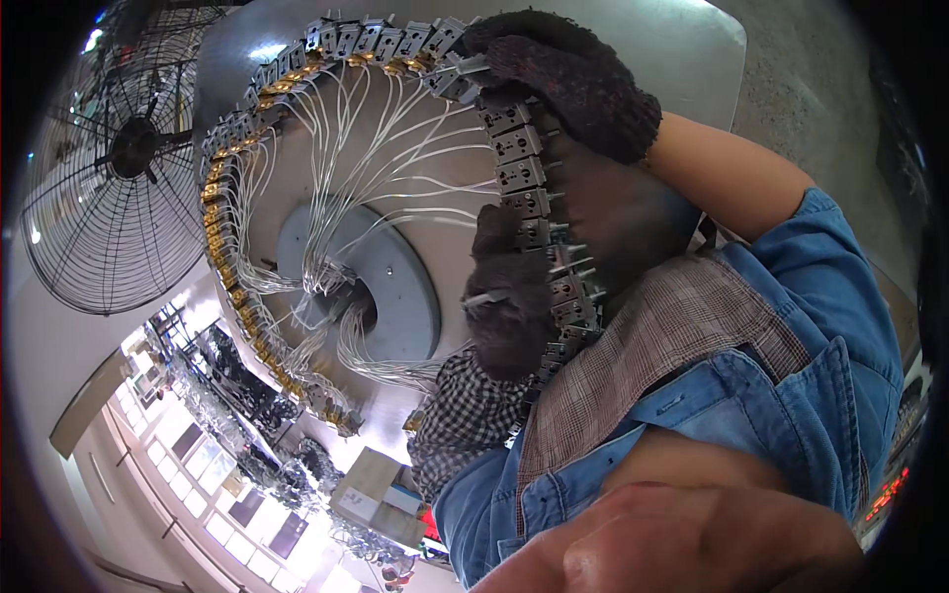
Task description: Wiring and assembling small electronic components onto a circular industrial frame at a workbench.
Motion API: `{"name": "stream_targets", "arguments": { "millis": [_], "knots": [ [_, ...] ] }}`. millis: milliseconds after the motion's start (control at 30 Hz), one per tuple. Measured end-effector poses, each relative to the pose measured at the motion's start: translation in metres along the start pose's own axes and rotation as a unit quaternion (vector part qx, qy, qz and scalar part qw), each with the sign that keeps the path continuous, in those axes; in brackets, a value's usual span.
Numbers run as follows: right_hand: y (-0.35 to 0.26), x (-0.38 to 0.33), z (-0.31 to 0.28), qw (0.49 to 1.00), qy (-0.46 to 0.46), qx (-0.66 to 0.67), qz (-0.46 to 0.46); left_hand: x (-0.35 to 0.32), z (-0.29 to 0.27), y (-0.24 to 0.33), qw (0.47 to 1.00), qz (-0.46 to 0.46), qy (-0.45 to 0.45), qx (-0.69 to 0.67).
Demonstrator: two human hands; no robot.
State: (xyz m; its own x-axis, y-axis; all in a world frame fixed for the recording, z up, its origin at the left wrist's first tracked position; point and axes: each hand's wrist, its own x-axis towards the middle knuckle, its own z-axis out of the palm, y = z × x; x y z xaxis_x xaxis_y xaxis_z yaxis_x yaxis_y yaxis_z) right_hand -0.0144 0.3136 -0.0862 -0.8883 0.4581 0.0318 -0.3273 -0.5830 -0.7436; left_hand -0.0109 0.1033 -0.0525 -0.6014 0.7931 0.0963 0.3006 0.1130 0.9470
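Note:
A large ring of small metal blocks (518,176) stands on the metal table, some with brass-coloured parts and short pins. Thin clear-white wires (341,168) run from the blocks to the grey round hub (410,287) in the middle. My right hand (578,84), in a dark knitted glove, is closed over a metal block (455,77) at the far right part of the ring. Nearer me, my left hand (509,311), gloved alike and with a checked sleeve, is closed at the near side of the ring. A short pale metal pin (486,297) shows at its fingers.
A black wire-cage fan (133,148) stands at the left. The metal tabletop (682,49) ends in a rounded corner at the far right. Cardboard boxes (371,494) and shiny clutter (257,435) lie beyond the table at the lower left.

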Motion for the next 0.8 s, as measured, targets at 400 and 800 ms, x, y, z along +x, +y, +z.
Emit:
{"name": "stream_targets", "arguments": {
  "millis": [400, 800],
  "knots": [
    [-0.025, -0.023, 0.007, 0.993, 0.025, -0.097, -0.059, 0.005, 0.004, 0.003, 0.975, -0.04, 0.088, -0.198],
    [-0.061, -0.054, -0.026, 0.972, 0.149, -0.174, 0.045, 0.054, -0.021, -0.001, 0.895, -0.148, 0.174, -0.383]
  ]
}}
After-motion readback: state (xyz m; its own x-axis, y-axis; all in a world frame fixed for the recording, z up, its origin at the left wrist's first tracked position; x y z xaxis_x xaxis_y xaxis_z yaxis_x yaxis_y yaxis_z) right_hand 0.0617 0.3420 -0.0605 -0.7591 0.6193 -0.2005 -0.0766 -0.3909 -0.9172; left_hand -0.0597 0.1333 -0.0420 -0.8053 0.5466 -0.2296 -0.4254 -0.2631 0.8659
